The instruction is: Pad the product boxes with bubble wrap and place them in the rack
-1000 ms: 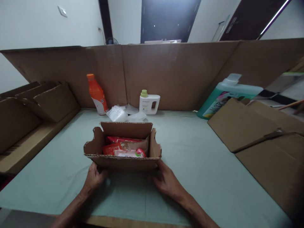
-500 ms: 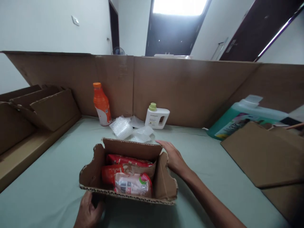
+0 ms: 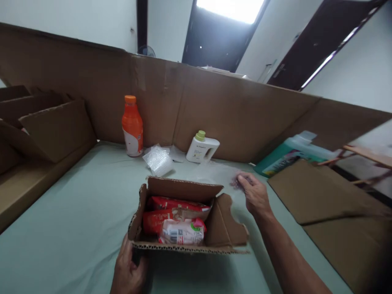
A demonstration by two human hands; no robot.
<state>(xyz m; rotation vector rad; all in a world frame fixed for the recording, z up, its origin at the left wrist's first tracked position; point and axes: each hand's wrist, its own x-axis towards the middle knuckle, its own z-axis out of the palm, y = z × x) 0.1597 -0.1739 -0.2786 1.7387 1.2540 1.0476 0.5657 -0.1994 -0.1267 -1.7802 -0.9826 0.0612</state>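
Open cardboard box (image 3: pixel 183 220) of red packets (image 3: pixel 171 212) near the front of the green surface (image 3: pixel 76 212). Left hand (image 3: pixel 128 273) grips its front corner, fingers closed on the wall; right hand (image 3: pixel 254 194) pinches a blurred clear sheet (image 3: pixel 214 173) behind it. Risk: held by one corner only, the box could pivot or tip if the sheet snags its flared right flap (image 3: pixel 228 222).

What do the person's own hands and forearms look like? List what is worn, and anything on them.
Both are bare. The left hand has no glove, ring or watch in view. The right hand and its forearm are likewise uncovered: no sleeve, band or marking shows before the frame edge. The light is dim, so fine detail cannot be told.
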